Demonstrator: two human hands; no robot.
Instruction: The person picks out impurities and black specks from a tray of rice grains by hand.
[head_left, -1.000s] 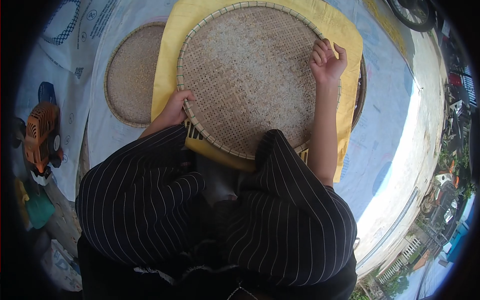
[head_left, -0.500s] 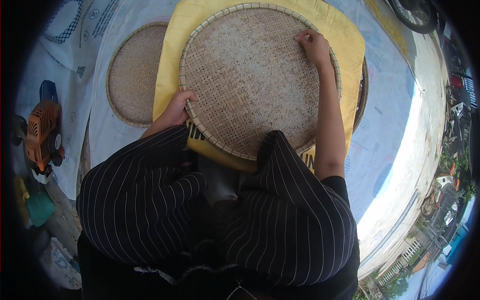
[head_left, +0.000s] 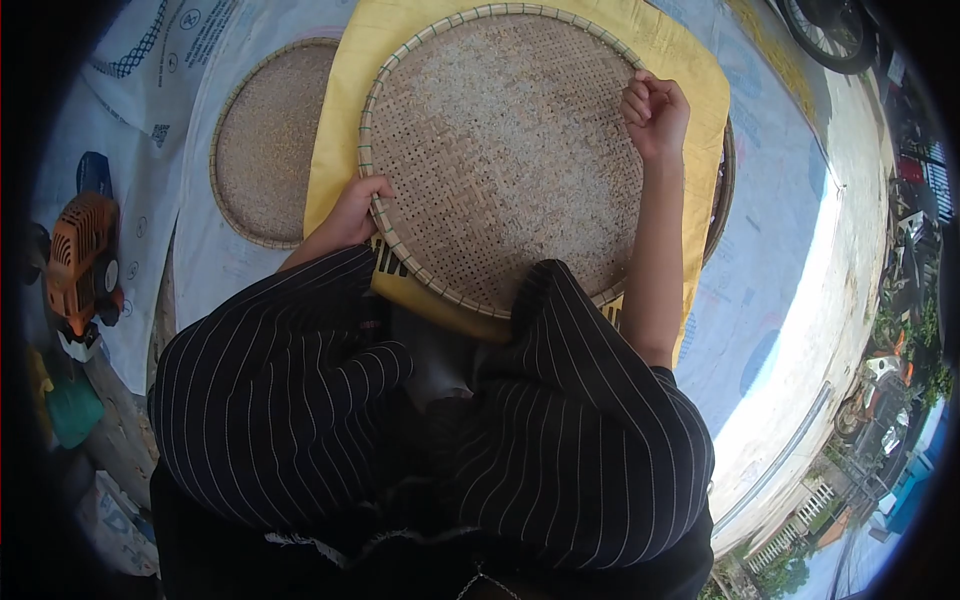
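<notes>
A large round woven bamboo winnowing tray (head_left: 430, 190) lies tilted across my knees, with pale broken rice grains (head_left: 540, 150) spread over its middle and right side. My left hand (head_left: 360, 208) grips the tray's left rim, thumb on the inside and fingers hidden beneath. My right hand (head_left: 655, 115) is raised by the upper right rim, palm turned up and fingers curled closed. Whatever those fingers may hold is too small to make out. Under the tray lies a yellow sack (head_left: 340, 110).
A second round tray of grain (head_left: 270, 150) sits on the pale plastic sheet (head_left: 150, 250) at left. Another tray rim (head_left: 722, 200) shows beneath the sack at right. An orange machine (head_left: 82, 260) stands far left. A motorbike wheel (head_left: 830, 35) is at the upper right.
My right hand has moved from over the grains outward to the right rim, turning palm up with fingers curled. My left hand keeps its hold on the tray.
</notes>
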